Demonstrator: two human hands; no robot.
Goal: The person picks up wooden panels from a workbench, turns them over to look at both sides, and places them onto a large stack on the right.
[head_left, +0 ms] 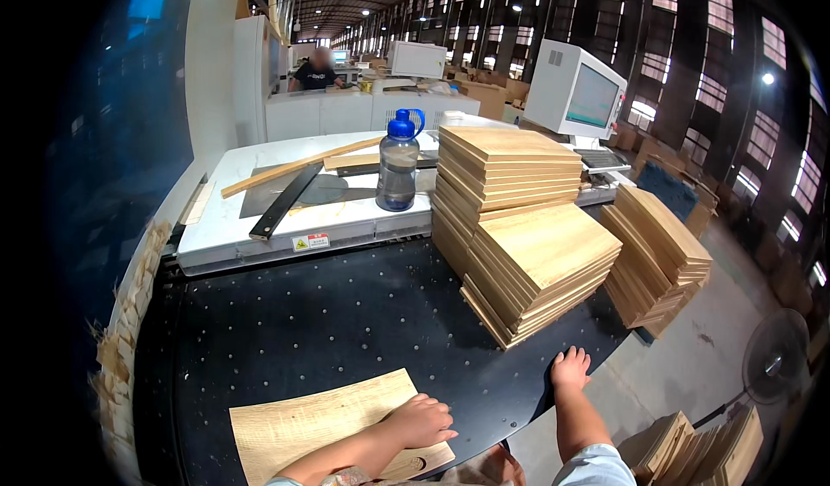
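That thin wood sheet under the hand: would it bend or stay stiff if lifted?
The sheet looks thin and wide, so it would probably flex and feel light. Lying flat on the black table under the left hand, it likely slides easily.

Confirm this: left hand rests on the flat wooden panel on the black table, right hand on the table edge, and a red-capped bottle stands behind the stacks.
Not quite: in the head view the bottle has a blue cap, not red. The rest holds: left hand on the wooden panel, right hand at the black table edge.

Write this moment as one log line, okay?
left hand: flat on wood panel | right hand: on black table edge | panel stacks: beyond
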